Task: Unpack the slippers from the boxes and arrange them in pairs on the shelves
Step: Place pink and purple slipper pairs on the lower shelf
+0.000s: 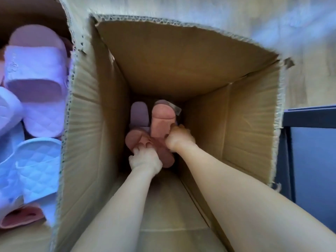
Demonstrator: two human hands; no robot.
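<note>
My left grip (145, 158) is clamped on a pink slipper (135, 140) & my right grip (177, 140) on the other pink slipper (162, 119), deep in the box (245, 124). I'd pull both straight up, slow, w/o dragging the purple slipper (139, 111).

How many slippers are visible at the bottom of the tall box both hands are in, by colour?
Pink slippers: 2, one gripped by the left hand, one by the right hand
Purple slipper: 1, not held
Total: 3 visible; anything beneath them is hidden.
</note>
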